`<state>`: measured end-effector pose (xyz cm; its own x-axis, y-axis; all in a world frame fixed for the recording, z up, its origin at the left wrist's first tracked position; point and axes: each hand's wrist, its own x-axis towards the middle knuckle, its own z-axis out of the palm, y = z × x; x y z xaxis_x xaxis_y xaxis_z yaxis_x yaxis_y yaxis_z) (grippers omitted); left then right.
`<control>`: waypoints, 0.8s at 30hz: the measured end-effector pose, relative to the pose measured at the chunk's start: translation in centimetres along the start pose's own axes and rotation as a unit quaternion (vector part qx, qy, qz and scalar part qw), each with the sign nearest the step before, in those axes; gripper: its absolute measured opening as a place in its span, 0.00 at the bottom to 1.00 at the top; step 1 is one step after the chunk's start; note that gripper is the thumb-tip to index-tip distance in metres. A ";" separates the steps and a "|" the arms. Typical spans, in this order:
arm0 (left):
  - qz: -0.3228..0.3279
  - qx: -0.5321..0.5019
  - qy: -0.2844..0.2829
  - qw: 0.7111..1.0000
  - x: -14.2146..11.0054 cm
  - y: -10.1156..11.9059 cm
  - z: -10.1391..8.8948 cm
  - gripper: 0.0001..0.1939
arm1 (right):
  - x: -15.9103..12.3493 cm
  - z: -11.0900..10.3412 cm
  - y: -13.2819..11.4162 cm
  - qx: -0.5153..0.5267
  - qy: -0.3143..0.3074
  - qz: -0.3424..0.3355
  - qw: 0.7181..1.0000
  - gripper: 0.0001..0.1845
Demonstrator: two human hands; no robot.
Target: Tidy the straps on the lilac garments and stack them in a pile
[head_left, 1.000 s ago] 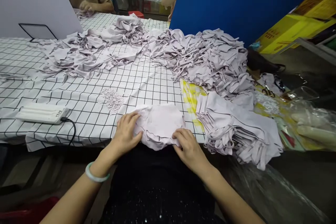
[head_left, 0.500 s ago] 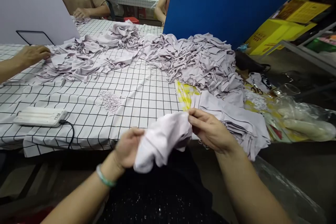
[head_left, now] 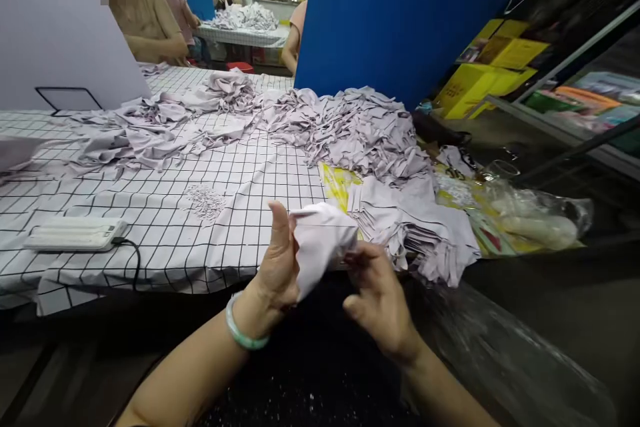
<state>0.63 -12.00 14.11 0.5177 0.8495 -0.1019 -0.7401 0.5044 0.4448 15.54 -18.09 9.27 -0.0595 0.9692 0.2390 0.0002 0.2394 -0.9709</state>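
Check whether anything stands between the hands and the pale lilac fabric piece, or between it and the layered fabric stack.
Nothing visible: the left hand and right hand touch the fabric piece; only the right fingers sit toward the layered stack.

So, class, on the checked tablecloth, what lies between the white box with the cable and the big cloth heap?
A scatter of tiny pale scraps, with bare tablecloth between it and the cloth heap; the white box is nearer. The head view shows this.
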 end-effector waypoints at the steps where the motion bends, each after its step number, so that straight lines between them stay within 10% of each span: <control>1: 0.005 0.002 -0.020 1.000 0.0 -0.2 0.4 0.39 | -0.5 0.4 0.3 -0.028 -0.026 0.011 0.999 0.35; 7: 0.172 0.265 -0.035 0.948 -1.9 2.2 -0.8 0.26 | 0.5 0.5 1.4 -0.086 -0.064 0.119 0.987 0.08; 13: 0.404 0.560 0.203 0.694 -0.4 4.2 -7.7 0.09 | 3.6 -2.9 1.3 -0.142 0.168 0.036 0.975 0.09; 16: 0.417 0.595 0.274 0.630 1.7 3.0 -10.3 0.12 | 5.2 -2.3 2.4 -0.224 0.263 -0.022 0.938 0.07; 19: 0.393 0.529 0.286 0.695 2.8 1.8 -10.4 0.15 | 6.0 -0.1 3.3 -0.275 0.255 -0.052 0.925 0.11; 24: 0.299 0.322 0.131 0.888 1.2 2.1 -7.3 0.41 | 5.4 2.4 4.3 -0.298 -0.021 -0.019 0.954 0.09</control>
<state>-3.43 -8.80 8.45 -0.0661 0.9851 0.1586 -0.4058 -0.1717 0.8977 12.80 -11.93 6.35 -0.1102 0.9588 0.2620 0.5638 0.2774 -0.7780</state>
